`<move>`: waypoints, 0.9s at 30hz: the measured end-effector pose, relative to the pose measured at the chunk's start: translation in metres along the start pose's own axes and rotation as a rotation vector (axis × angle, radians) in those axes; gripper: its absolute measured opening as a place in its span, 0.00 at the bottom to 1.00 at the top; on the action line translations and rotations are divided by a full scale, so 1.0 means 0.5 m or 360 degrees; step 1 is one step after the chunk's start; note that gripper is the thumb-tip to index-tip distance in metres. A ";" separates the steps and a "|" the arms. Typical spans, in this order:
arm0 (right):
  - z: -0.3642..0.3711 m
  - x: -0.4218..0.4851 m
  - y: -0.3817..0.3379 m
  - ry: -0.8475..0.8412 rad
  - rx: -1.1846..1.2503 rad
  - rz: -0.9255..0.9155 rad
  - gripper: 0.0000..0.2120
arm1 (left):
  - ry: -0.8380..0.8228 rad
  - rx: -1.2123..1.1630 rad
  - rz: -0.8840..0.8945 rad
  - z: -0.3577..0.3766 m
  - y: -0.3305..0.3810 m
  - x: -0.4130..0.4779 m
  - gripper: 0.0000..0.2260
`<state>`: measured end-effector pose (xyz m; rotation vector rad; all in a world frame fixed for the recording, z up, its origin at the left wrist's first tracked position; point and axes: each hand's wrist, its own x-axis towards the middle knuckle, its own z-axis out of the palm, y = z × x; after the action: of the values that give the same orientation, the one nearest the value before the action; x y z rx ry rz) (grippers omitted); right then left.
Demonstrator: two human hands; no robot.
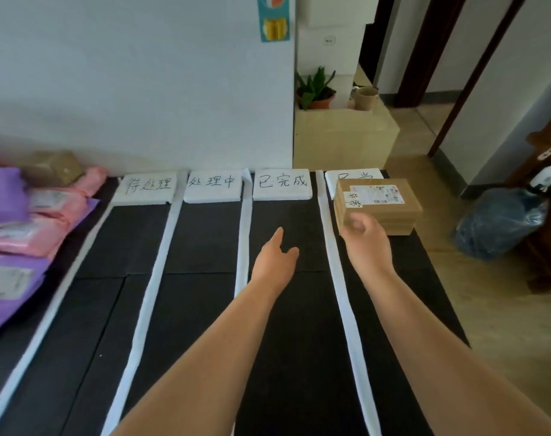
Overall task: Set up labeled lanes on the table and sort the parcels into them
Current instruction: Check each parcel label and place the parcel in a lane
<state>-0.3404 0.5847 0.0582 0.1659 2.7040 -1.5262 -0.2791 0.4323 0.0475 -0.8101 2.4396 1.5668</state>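
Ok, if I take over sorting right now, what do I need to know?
Left hand: open, over the third lane, holding nothing.
Right hand: at the near corner of the brown box stack, fingers loosely curled; too blurred to tell a grip.
Done: four lanes marked with white strips, label cards at the far end; the stack sits in the rightmost lane, partly covering its card.
Left to do: pink and purple mailers piled left of the lanes, unsorted.
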 end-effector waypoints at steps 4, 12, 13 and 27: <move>0.084 -0.158 -0.055 -0.0098 -0.0045 -0.0059 0.19 | 0.0162 -0.0009 -0.0010 -0.126 -0.099 -0.106 0.28; 0.296 -0.524 -0.147 -0.0513 -0.0063 -0.0177 0.17 | 0.0418 -0.0008 -0.0082 -0.418 -0.358 -0.355 0.23; 0.320 -0.563 -0.158 -0.0555 -0.0065 -0.0183 0.17 | 0.0444 -0.0025 -0.0095 -0.449 -0.385 -0.383 0.23; 0.635 -0.781 -0.312 -0.1013 -0.0133 -0.0416 0.15 | 0.0823 -0.0262 -0.0365 -0.768 -0.655 -0.515 0.20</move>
<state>0.0230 0.2030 0.0578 -0.5924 2.3151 -1.2262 0.1701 0.0871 0.0565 -1.6397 2.4222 1.6424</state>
